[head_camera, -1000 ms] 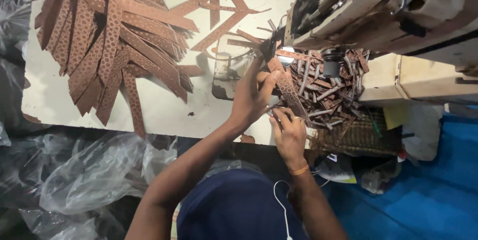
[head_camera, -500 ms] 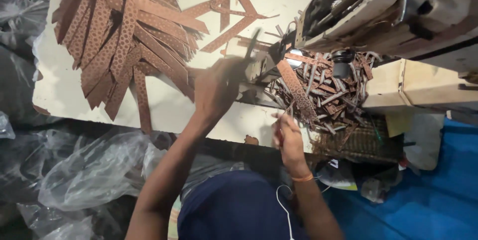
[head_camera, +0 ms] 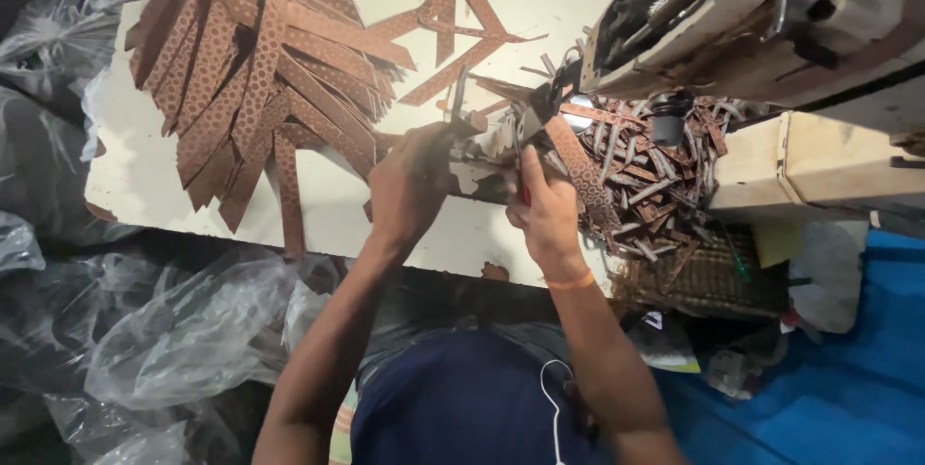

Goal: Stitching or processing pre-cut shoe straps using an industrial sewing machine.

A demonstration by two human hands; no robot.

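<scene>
Both hands are bunched up right at the near edge of the white worktable (head_camera: 578, 2), just in front of the sewing machine (head_camera: 732, 22). Left hand (head_camera: 414, 186) is curled with the fingers reaching forward to the spot by the machine's needle end, and it looks like it's pinching or pressing something there, but the blur means I honestly can't tell what it's gripping, if anything. Right hand (head_camera: 549, 210) is closed around a small tool with a bit of red handle showing, looks like snips, and it sits touching a long perforated brown strip (head_camera: 578, 171) that runs diagonally from the machine down toward the table edge. So the strip being worked on is right there between the hands and the machine. As for how far along things are: my read is that a decent chunk is done, since there's a big fanned pile of perforated brown strips (head_camera: 260, 89) laid out on the left side of the table, well apart from the hands, plus a few loose crossed strips (head_camera: 453, 12) farther back. On the right, under and beside the machine, there's a messy heap of short brown pieces (head_camera: 655, 176) spilling over a woven basket (head_camera: 703, 277). Can't say which pile is finished and which is waiting. Clear plastic bags (head_camera: 193, 330) are crumpled on the floor to the left.
</scene>
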